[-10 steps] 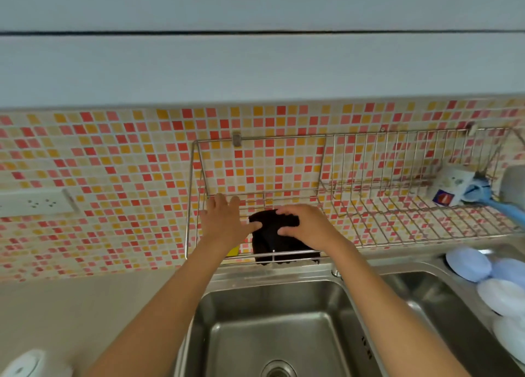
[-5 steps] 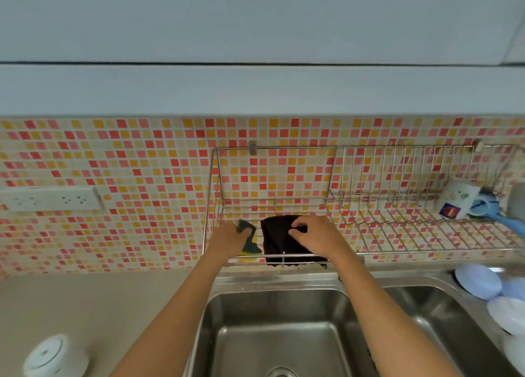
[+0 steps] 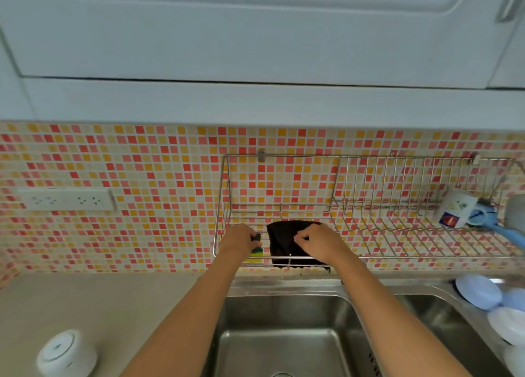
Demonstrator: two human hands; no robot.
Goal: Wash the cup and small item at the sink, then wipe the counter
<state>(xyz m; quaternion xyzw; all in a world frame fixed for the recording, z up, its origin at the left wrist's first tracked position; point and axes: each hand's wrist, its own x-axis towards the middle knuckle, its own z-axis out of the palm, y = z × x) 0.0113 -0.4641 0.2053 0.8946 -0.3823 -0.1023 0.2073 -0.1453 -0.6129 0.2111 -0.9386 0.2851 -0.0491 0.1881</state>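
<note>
While both reach into the wire rack [image 3: 369,160], left hand [image 3: 237,240] grips sponge [image 3: 256,246] (green-yellow), right hand [image 3: 318,241] pinches dark cloth [image 3: 281,241]

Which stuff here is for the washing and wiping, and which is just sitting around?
For the job: sponge in the left hand; dark cloth under the right hand; sink; counter.

Just sitting around: mug on the wire rack; wall sockets; blue-white lids.
</note>
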